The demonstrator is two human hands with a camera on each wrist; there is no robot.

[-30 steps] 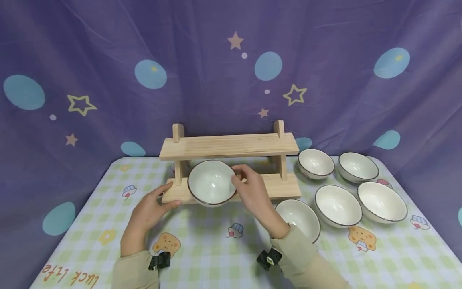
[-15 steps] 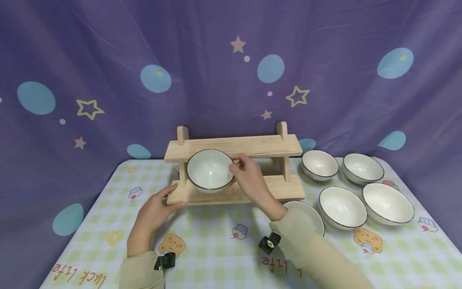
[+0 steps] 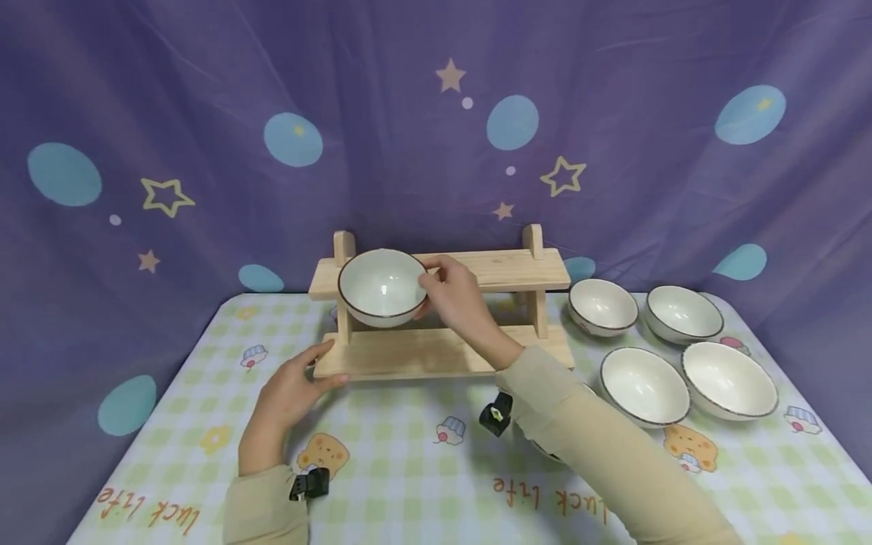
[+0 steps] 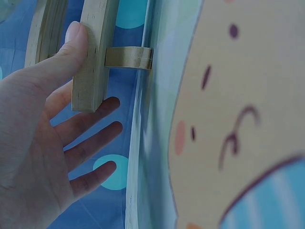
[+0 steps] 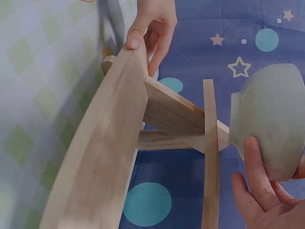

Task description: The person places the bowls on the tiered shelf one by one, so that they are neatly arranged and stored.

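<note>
My right hand (image 3: 455,297) pinches the right rim of a white bowl (image 3: 383,281) with a dark rim line. In the head view the bowl overlaps the left part of the upper board of a two-tier wooden shelf (image 3: 436,354). Seen from the right wrist, the bowl (image 5: 274,119) is beyond the upper board's edge, with fingers (image 5: 257,174) against its outside. My left hand (image 3: 289,393) grips the left end of the lower board, thumb at the front. In the left wrist view its thumb and index finger straddle the board (image 4: 93,62), the other fingers spread.
At the right stand several more white bowls, including a back one (image 3: 602,306) and a front one (image 3: 644,386); another lies partly hidden under my right sleeve (image 3: 593,431). A checked cloth (image 3: 402,469) covers the table, and a purple curtain (image 3: 409,151) hangs behind the shelf.
My right hand has raised the bowl from in front of the lower board to the height of the upper board, slightly leftward. The left hand keeps its grip on the lower board.
</note>
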